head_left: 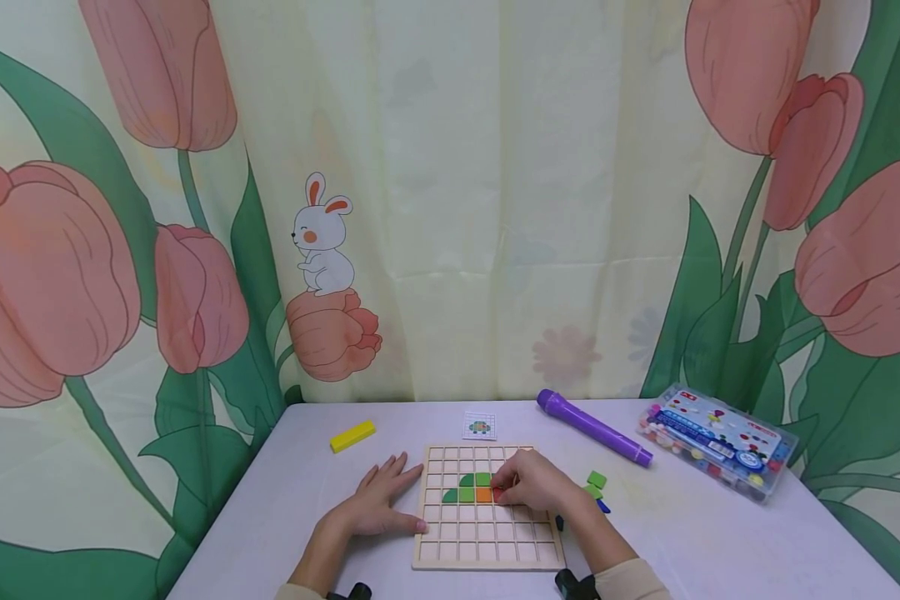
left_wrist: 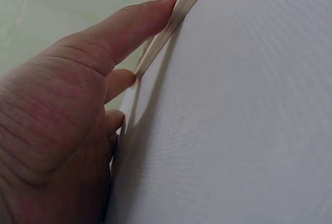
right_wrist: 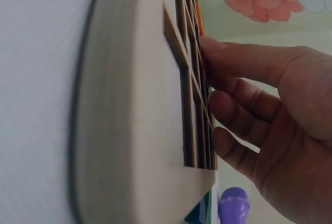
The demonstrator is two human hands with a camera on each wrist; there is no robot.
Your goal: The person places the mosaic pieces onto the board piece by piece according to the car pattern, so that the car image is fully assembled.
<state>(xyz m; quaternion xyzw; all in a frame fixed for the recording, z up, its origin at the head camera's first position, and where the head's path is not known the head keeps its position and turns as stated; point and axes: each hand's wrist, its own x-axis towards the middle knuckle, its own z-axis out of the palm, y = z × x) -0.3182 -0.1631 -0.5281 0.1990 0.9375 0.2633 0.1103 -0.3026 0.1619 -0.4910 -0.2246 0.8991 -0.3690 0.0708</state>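
Clock per head view, 12 pointing away from me. My right hand [head_left: 534,482] is pinching a small red piece [head_left: 498,495] between thumb and fingertips; the piece sits at roughly 8 to 9 o'clock from the palm, right at the tips. Outline mostly covered, so I can't tell its shape or whether it's seated in a cell. It's at the pale wooden grid board [head_left: 487,560], just beside the flat orange square [head_left: 483,495], which is at its 9 o'clock. Flat green pieces [head_left: 467,495], squares and quarter-rounds, fill cells at 9 to 10 o'clock. Left hand [head_left: 381,502] is at the board's 9 o'clock, fingers spread, thumb tip touching the frame edge. Small printed pattern card [head_left: 480,426] is between 11 and 12 from the red piece. From my right hand: loose green squares [head_left: 597,479] at 3, purple microphone-shaped stick [head_left: 594,427] near 2, clear plastic box [head_left: 716,442] between 2 and 3, well apart. Yellow rectangular block [head_left: 352,436]: 11 o'clock from my left.
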